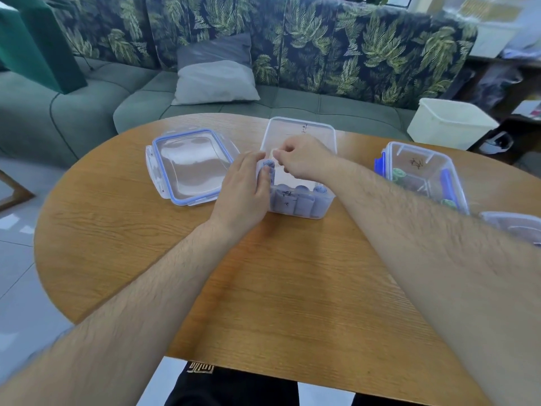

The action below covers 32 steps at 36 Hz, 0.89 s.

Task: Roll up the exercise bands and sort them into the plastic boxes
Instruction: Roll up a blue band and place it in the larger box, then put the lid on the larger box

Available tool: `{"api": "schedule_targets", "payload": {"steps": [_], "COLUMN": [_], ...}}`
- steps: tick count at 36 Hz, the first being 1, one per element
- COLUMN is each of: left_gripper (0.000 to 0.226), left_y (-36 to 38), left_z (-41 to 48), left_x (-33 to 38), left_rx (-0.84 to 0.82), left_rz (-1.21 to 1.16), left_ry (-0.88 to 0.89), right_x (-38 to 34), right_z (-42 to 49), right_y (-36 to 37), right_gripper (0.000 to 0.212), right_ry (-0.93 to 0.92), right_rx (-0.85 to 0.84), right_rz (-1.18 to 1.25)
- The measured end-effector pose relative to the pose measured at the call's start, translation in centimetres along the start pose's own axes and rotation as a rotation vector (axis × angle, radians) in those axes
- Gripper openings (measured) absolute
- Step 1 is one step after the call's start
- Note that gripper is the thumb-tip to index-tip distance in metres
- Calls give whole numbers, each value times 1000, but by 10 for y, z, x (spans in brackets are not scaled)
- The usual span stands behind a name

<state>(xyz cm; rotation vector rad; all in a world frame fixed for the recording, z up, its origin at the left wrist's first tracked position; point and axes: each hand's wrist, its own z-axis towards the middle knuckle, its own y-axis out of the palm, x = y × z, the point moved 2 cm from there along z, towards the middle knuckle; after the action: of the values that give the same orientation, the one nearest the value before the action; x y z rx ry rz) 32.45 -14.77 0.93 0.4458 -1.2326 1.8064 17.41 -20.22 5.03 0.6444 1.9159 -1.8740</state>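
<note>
A clear plastic box (pixel 298 127) stands in the middle of the wooden table, with several rolled purple-blue bands (pixel 301 200) packed along its near wall. My left hand (pixel 246 189) reaches over the box's left rim and holds one rolled purple-blue band (pixel 268 167) upright inside it. My right hand (pixel 301 159) hovers over the box with curled fingers, pinching something small and pale at that roll's top; what it is I cannot make out. A second clear box (pixel 409 153) to the right holds green rolled bands (pixel 398 174) and a blue item.
The box's lid (pixel 187 165), clear with a blue seal, lies flat to the left of the middle box. Another lid (pixel 518 227) shows at the right edge. A sofa with a grey cushion (pixel 215 80) runs behind the table (pixel 292 288). A white bin (pixel 450 124) stands at the right.
</note>
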Motion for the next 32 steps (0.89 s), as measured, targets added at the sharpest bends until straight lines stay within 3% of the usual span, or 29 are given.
{"api": "schedule_targets", "payload": {"steps": [6, 16, 22, 25, 29, 32], "left_gripper": [32, 24, 21, 23, 28, 28], "left_y": [-5, -25, -45, -53, -62, -69], "left_z": [8, 7, -8, -16, -29, -40], "left_x": [3, 12, -9, -29, -51, -68], "left_rx": [59, 107, 120, 44, -134, -168], "left_rz": [27, 34, 51, 127, 396, 521], "left_ry": [16, 76, 22, -24, -28, -93], "right_x": [-2, -21, -49, -64, -82, -92], "right_z": [-17, -47, -60, -66, -76, -76], "right_y": [-1, -2, 22, 40, 67, 85], "right_gripper": [24, 24, 23, 21, 27, 27], "right_ry": [-149, -212, -288, -341, -382, -375], "right_rx": [213, 221, 221, 196, 118, 64], "right_rz": [-23, -13, -84, -141, -183, -189]}}
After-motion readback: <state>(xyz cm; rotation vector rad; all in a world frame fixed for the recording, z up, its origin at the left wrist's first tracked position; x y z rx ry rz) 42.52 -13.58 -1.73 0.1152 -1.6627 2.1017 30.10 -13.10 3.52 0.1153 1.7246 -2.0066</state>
